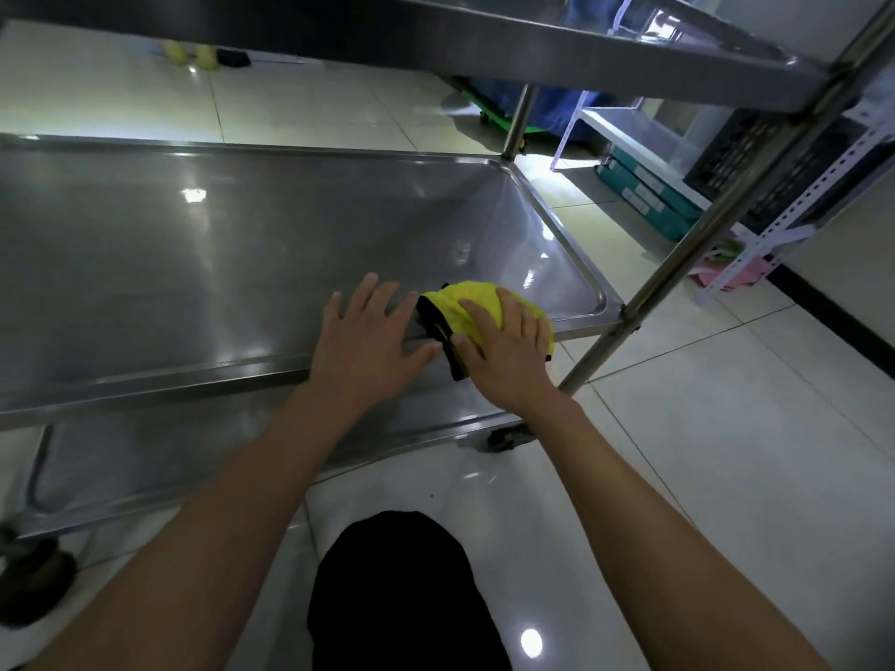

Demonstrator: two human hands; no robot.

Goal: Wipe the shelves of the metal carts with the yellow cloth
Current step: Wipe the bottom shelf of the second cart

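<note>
The yellow cloth (477,302) is pressed under the flat right hand (506,353) at the near right corner of the middle shelf (193,263); the left hand (368,341) is laid flat beside it, empty. Wiping seems under way; a sweep left and farther is called for.

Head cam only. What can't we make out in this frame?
- Yellow cloth: head view, its underside and much of its top hidden under the right hand.
- Middle shelf: left end cut off by the frame edge.
- Bottom shelf: mostly hidden by the middle shelf above it.
- Top shelf: seen from below, upper face hidden.
- Teal boxes: labels too small to read.
</note>
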